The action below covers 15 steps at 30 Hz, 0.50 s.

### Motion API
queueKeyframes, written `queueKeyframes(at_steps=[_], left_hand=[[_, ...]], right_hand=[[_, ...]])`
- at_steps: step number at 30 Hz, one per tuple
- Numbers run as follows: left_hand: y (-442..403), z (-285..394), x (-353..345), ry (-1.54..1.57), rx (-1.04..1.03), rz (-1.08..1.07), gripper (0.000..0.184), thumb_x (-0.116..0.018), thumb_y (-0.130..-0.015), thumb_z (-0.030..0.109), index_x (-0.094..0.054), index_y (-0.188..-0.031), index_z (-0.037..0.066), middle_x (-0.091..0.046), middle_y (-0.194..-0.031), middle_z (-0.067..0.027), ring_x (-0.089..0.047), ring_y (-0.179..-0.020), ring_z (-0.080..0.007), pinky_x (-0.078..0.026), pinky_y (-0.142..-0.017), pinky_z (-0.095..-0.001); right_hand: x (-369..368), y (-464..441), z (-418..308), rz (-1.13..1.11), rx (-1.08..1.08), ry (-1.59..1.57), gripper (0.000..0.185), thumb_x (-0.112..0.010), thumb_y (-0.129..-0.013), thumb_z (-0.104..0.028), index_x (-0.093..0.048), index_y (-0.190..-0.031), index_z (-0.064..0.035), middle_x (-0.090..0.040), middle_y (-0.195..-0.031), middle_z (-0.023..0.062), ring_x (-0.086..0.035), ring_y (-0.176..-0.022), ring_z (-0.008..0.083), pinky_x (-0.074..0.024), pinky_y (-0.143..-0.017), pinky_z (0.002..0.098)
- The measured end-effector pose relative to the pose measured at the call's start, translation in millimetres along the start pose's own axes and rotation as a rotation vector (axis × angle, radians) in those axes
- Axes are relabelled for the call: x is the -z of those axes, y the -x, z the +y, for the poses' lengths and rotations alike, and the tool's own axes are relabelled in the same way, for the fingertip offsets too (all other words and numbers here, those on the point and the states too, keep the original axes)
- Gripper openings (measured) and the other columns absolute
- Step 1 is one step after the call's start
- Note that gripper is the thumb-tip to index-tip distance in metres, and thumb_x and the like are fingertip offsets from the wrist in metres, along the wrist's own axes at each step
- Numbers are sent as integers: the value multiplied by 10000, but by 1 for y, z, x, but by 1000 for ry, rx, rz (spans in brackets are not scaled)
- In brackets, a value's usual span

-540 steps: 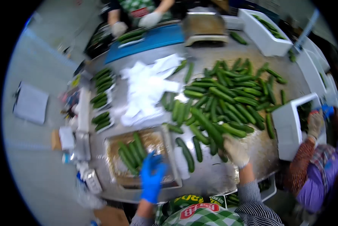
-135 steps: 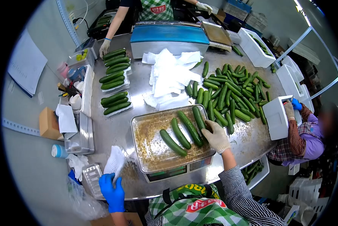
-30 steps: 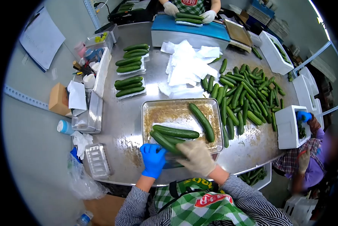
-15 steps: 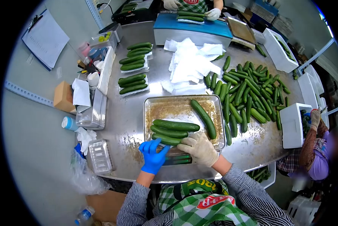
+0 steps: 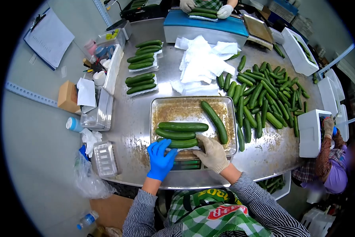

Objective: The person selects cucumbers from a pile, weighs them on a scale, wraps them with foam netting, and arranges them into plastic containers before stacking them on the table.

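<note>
Shifted rightward since the earlier frame, fingers of the right hand [image 5: 212, 155] bend at one end of the front cucumber [image 5: 183, 143], opposite the left hand [image 5: 161, 160], grip on either side indeterminable, apparently aligning three cucumbers [image 5: 175, 135] on a white pad [image 5: 190, 149] inside the metal tray [image 5: 177, 110], calling for even end pressure.

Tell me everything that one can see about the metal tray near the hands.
The tray is shallow, rectangular and apparently metal, with rounded corners and a silvery rim. Brown stains mottle its base. It lies flat, a dark panel showing under its near edge. Three cucumbers lie in it, side by side on a white sheet, and another cucumber alone at the right. The left hand and right hand are over its near side; contact with it is unclear.
</note>
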State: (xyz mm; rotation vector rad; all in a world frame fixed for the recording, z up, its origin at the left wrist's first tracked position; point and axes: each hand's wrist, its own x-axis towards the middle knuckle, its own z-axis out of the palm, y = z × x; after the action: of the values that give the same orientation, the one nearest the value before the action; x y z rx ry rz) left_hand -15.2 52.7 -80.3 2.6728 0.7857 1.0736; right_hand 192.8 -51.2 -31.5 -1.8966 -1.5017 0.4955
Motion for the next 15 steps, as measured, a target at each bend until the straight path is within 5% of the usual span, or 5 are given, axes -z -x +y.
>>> queueKeyframes(at_steps=[6, 12, 13, 15], left_hand=[[-2, 1, 2, 58, -43, -68, 317, -825, -742, 161, -706, -1035, 139, -578, -1294, -116, -546, -1153, -299, -395, -972, -462], [-31, 17, 11, 462, 674, -107, 950, -823, -766, 172, -278, -1523, -8, -410, -1465, -249, -474, -1290, -363, -361, -1114, -437], [-23, 12, 0, 355, 551, -154, 1030, -805, -783, 152, -153, -1561, -20, -372, -1511, -249, -421, -1360, -353, -336, -1141, -418], [-22, 16, -3, 336, 570, -129, 1000, -797, -789, 138, -176, -1556, -21, -349, -1534, -244, -393, -1390, -349, -327, -1149, -417]], right_hand=[[9, 15, 8, -72, -214, -300, 519, -753, -823, -189, -545, -1272, -32, -678, -983, 179, -681, -869, 323, -547, -774, 393], [13, 7, -4, 70, -191, -126, 655, -791, -792, -273, -496, -1284, 43, -619, -1119, 228, -638, -977, 367, -526, -843, 433], [10, 7, -5, 95, -138, -85, 653, -791, -793, -273, -496, -1285, 39, -620, -1107, 226, -633, -976, 377, -523, -847, 440], [4, 7, 0, 125, -30, -7, 638, -796, -778, -239, -504, -1287, 12, -622, -1079, 225, -623, -970, 399, -522, -832, 458]])
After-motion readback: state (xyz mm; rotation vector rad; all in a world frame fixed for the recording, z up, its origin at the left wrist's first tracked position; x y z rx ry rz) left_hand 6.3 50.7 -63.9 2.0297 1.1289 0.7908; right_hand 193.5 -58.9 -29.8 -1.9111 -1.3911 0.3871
